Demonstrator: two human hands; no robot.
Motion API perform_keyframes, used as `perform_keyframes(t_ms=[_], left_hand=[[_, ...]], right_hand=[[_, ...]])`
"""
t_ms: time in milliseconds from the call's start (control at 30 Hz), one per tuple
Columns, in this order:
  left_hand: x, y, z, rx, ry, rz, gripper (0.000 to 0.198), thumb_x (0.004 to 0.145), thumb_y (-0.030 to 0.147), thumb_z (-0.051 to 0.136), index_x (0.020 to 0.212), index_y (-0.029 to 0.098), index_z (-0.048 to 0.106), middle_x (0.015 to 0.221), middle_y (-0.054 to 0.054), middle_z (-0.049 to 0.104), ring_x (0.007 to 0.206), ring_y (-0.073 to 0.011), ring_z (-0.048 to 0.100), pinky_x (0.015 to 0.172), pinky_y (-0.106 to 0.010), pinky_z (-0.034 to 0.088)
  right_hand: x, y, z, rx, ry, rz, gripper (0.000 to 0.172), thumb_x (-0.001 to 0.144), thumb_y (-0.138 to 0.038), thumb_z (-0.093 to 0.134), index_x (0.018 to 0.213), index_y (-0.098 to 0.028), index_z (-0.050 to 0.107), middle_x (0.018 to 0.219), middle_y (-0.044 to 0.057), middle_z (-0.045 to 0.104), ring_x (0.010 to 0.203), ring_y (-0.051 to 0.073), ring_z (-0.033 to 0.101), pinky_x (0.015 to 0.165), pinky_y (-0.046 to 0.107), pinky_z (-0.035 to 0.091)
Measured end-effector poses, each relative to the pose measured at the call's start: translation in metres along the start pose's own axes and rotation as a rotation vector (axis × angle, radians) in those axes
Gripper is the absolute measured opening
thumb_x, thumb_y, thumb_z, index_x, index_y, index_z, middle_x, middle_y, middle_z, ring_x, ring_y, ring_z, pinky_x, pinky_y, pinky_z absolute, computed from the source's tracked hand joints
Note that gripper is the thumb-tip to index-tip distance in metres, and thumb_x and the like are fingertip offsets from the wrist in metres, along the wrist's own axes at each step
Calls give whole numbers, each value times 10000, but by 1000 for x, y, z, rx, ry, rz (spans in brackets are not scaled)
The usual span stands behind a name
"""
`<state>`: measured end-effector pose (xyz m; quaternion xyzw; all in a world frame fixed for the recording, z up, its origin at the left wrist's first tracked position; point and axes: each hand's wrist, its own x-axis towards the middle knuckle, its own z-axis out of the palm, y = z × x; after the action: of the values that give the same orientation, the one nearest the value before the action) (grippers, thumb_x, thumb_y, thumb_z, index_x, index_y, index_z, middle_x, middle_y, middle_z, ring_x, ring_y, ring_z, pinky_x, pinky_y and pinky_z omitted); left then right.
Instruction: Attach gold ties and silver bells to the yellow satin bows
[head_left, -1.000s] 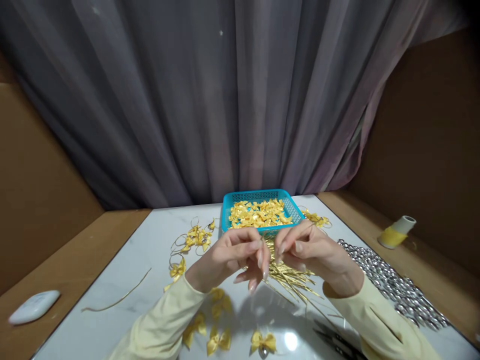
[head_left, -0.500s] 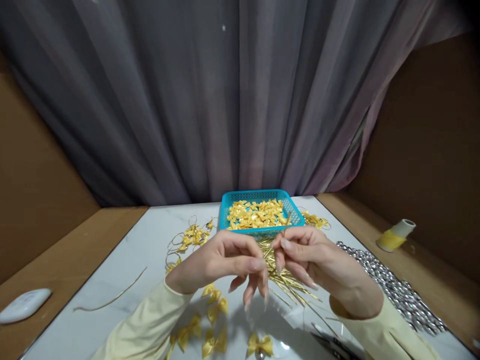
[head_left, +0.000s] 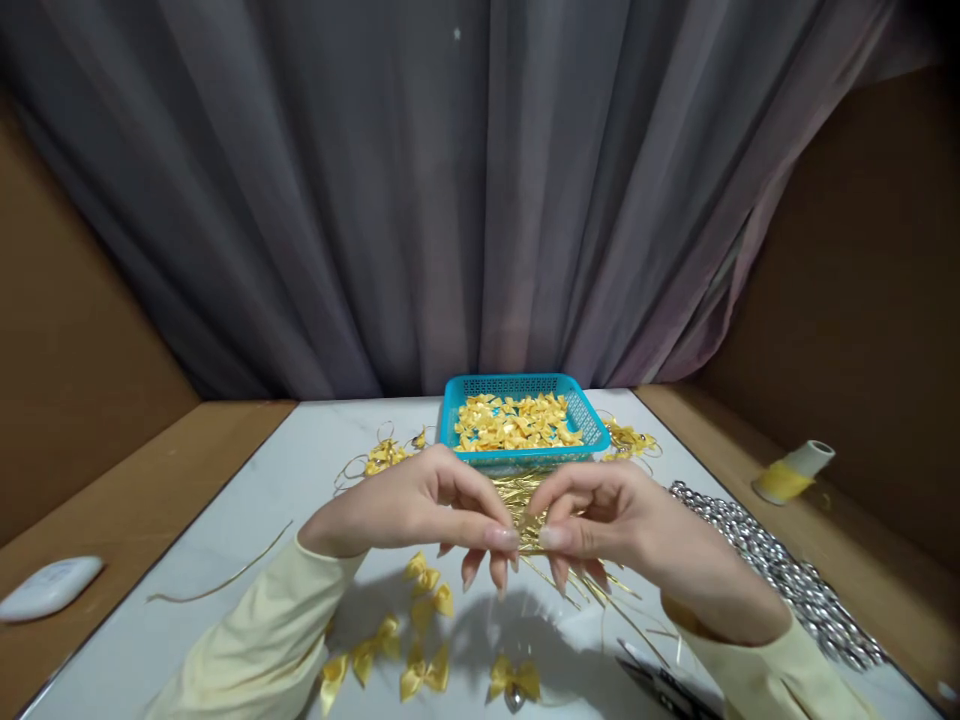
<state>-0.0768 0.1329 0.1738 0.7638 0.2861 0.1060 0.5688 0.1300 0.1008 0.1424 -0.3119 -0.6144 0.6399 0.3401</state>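
Observation:
Both hands are raised over the middle of the table, thumbs and forefingers pinched and their tips almost meeting. My left hand [head_left: 450, 515] and my right hand [head_left: 600, 520] pinch a thin gold cord, which is mostly hidden by the fingers now. Just behind the fingertips lies a bundle of gold cords [head_left: 517, 488]. Below my left hand rest several loose yellow bows [head_left: 425, 672]. Nearer the front edge, one yellow bow [head_left: 514, 678] has a shiny silver bead at its centre.
A blue basket [head_left: 525, 456] of yellow bows stands at the back. Looped bows [head_left: 384, 456] lie left of it, more bows [head_left: 630, 440] right. Silver beads [head_left: 780, 575] spread along the right. Scissors [head_left: 660, 685], a single cord [head_left: 225, 580], a white object [head_left: 51, 588] and a spool [head_left: 793, 472] lie around.
The cord end that stuck up above my right hand no longer shows. My right hand has lowered, and the two hands' fingertips are now level and close together.

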Motion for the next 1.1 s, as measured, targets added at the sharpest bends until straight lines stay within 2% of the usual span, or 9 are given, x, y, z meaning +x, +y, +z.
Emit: perform_keyframes(t_ms=[167,333,467,600,900,1100], left_hand=[[1,-5,-1,94,-112,-8,186,793,295,589,816,159,714,694,-48,693,558,-105,561,557,-203,442],[3,-11,1,220,-203,-7,190,817,244,551,897,166,704,721,-49,696,588,-106,554,571,-193,437],[6,-12,2,336,-235,-5,193,814,195,540,884,119,703,746,-76,699,587,-108,563,550,-179,427],[7,-13,3,388,-266,3,183,805,143,538,872,107,704,752,-79,700,608,-113,585,552,-170,427],[8,-16,1,396,-231,-18,221,825,175,520,968,188,688,756,-33,703,616,-107,577,564,-178,428],[7,-12,2,458,-248,28,204,789,212,583,949,140,687,792,-54,696,654,-117,584,617,-179,444]], right_hand=[[1,-1,3,-251,-51,30,174,773,-298,632,747,-127,628,571,3,580,519,76,494,488,176,373],[0,1,5,-630,-109,-67,122,818,-185,561,776,-141,668,626,4,596,573,85,527,574,188,401],[1,8,4,-791,-155,-109,157,805,-99,530,791,-151,677,648,5,616,606,91,541,587,184,394],[5,14,2,-822,-200,-116,182,789,-69,529,824,-151,687,691,16,652,642,101,556,603,186,398],[8,18,-1,-774,-211,-101,177,789,-89,528,808,-146,694,666,16,657,624,106,575,603,188,419],[7,19,-1,-799,-216,-88,171,790,-99,524,794,-133,692,658,24,651,619,106,575,589,185,418]])
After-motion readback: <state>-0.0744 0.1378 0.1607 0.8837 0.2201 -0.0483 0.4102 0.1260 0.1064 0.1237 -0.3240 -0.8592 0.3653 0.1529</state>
